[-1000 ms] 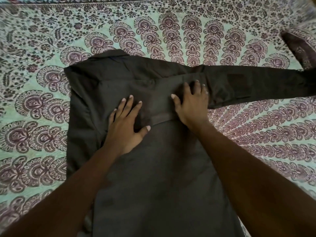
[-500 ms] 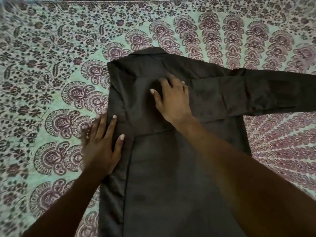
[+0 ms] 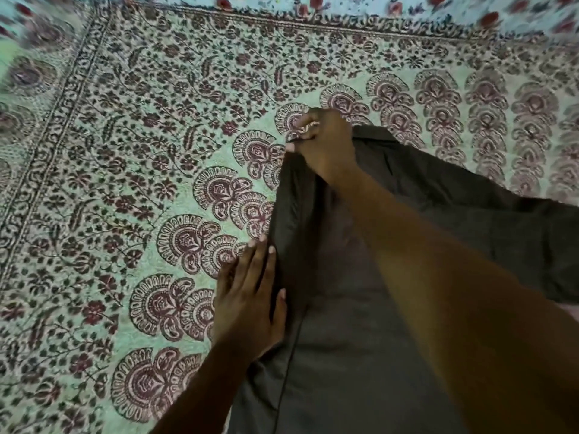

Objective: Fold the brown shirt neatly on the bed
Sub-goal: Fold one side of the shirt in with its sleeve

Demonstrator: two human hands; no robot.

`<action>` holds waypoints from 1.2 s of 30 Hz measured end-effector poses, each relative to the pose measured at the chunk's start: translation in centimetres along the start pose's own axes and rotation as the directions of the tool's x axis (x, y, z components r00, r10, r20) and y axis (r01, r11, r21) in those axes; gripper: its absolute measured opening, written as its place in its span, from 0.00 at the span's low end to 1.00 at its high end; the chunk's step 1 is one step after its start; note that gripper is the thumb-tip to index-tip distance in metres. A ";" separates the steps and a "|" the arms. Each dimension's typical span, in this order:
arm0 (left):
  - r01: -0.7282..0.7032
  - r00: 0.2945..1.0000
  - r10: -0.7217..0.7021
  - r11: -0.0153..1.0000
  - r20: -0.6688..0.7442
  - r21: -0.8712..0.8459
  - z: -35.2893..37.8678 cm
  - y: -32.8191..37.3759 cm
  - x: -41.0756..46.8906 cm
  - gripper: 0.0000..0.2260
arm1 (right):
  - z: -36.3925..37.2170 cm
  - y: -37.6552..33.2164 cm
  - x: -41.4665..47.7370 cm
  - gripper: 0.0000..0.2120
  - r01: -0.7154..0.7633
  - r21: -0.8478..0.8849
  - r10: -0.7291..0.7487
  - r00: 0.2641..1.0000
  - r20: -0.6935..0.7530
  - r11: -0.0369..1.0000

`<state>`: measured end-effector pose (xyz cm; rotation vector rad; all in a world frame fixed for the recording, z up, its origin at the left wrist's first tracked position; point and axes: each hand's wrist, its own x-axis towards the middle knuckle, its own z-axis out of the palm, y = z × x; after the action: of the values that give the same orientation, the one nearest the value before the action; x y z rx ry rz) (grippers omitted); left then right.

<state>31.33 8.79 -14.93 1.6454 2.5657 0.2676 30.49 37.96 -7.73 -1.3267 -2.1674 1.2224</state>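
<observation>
Brown cloth is bunched in the right hand point(image 3: 326, 145), just above the middle of the frame. Its fingers curl round the top corner of the folded side and pinch it. Lower down, the left hand point(image 3: 247, 305) lies flat with straight fingers along the same folded edge. The thumb side touches the cloth, the other fingers rest on the bedspread point(image 3: 141, 183), and it holds nothing.

The shirt point(image 3: 338, 355) lies on the bed from the centre to the lower right of the frame, partly hidden by the right forearm. One sleeve point(image 3: 501, 230) runs off towards the right edge.

It looks light, thin and limp, with no stiffness of its own, so a fold probably holds only where it is pressed. The patterned cover beneath seems soft too and may drag along with it. The best holds are likely the corners and seams: pinch the shoulder corner and press a flat palm along the crease. The loose sleeve is best taken near its cuff, which is out of view.
</observation>
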 end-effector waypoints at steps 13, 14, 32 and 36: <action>0.032 0.999 -0.031 0.999 0.036 -0.031 0.1 -0.2 0.1 0.33 | 1.0 1.1 -1.2 0.09 0.268 -0.392 -0.363 0.912 -0.193 0.880; 0.030 0.999 -0.029 0.999 0.034 -0.033 0.2 -0.2 0.1 0.33 | 1.3 1.4 -2.5 0.11 0.299 -0.445 -0.405 0.900 -0.163 0.844; 0.015 1.000 -0.015 0.999 0.007 -0.031 0.2 -0.3 0.3 0.32 | 2.0 5.0 -11.6 0.07 0.358 -0.669 -0.456 0.889 0.032 0.652; 0.028 1.000 -0.028 0.999 -0.006 -0.033 0.3 -0.2 0.5 0.32 | -0.1 9.0 -11.1 0.19 0.420 -0.763 -0.422 0.881 0.214 0.492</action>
<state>31.03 9.16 -15.21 1.5989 2.5727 0.3124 41.36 30.47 -13.13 -0.8809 -2.9354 -0.0145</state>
